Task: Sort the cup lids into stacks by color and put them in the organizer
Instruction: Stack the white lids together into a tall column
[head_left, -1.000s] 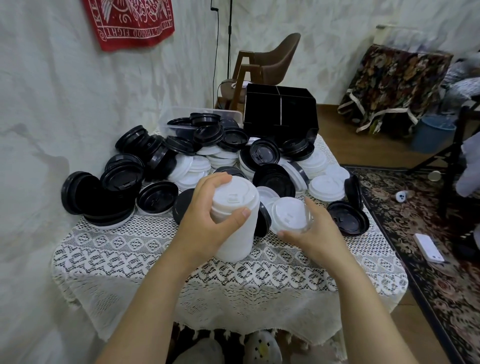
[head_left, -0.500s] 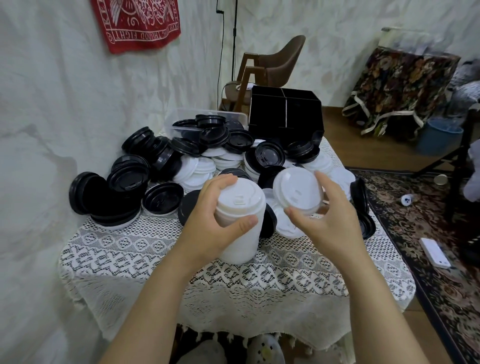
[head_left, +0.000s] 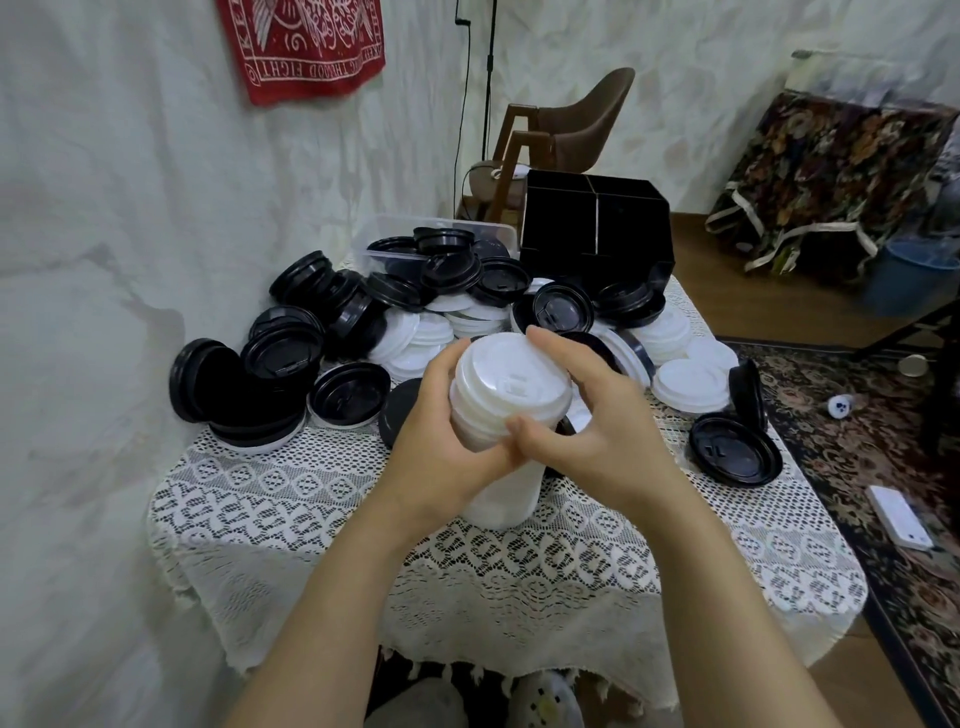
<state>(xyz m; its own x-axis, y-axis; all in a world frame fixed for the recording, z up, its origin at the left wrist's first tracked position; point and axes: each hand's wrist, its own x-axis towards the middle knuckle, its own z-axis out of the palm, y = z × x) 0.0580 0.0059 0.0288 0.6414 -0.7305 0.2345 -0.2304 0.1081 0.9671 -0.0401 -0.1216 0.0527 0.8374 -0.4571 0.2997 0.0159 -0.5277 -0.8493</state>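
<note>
Head view, and both hands are on the job: the left hand (head_left: 441, 452) is wrapped round the side of a tall stack of white lids (head_left: 498, 493) that stands upright on the counter (head_left: 311, 499), near its middle. The right hand (head_left: 597, 436) grips the top white lid (head_left: 511, 379), fingers curled over the far rim and thumb pressed on the near edge, right against the left thumb. That top lid sits a touch tilted on the stack. Just behind the hands, loose white lids (head_left: 691, 384) lie in low heaps on the right side of the lace cloth, and one black lid (head_left: 735, 449) lies flat near the right edge, with another standing on its rim just behind it. Over to the left, against the wall, a big jumble of black lids (head_left: 291, 353) leans and overlaps, some on edge, some flat. Further back a clear plastic tub (head_left: 384, 234) holds more black lids, and beside it, at the far end of the counter, stands the black organizer (head_left: 597, 223) with its upright dividers. Beyond that, a brown chair (head_left: 587, 109); on the wall, a red cloth (head_left: 306, 47); on the patterned rug (head_left: 857, 441) to the right, a white phone (head_left: 898, 517).
</note>
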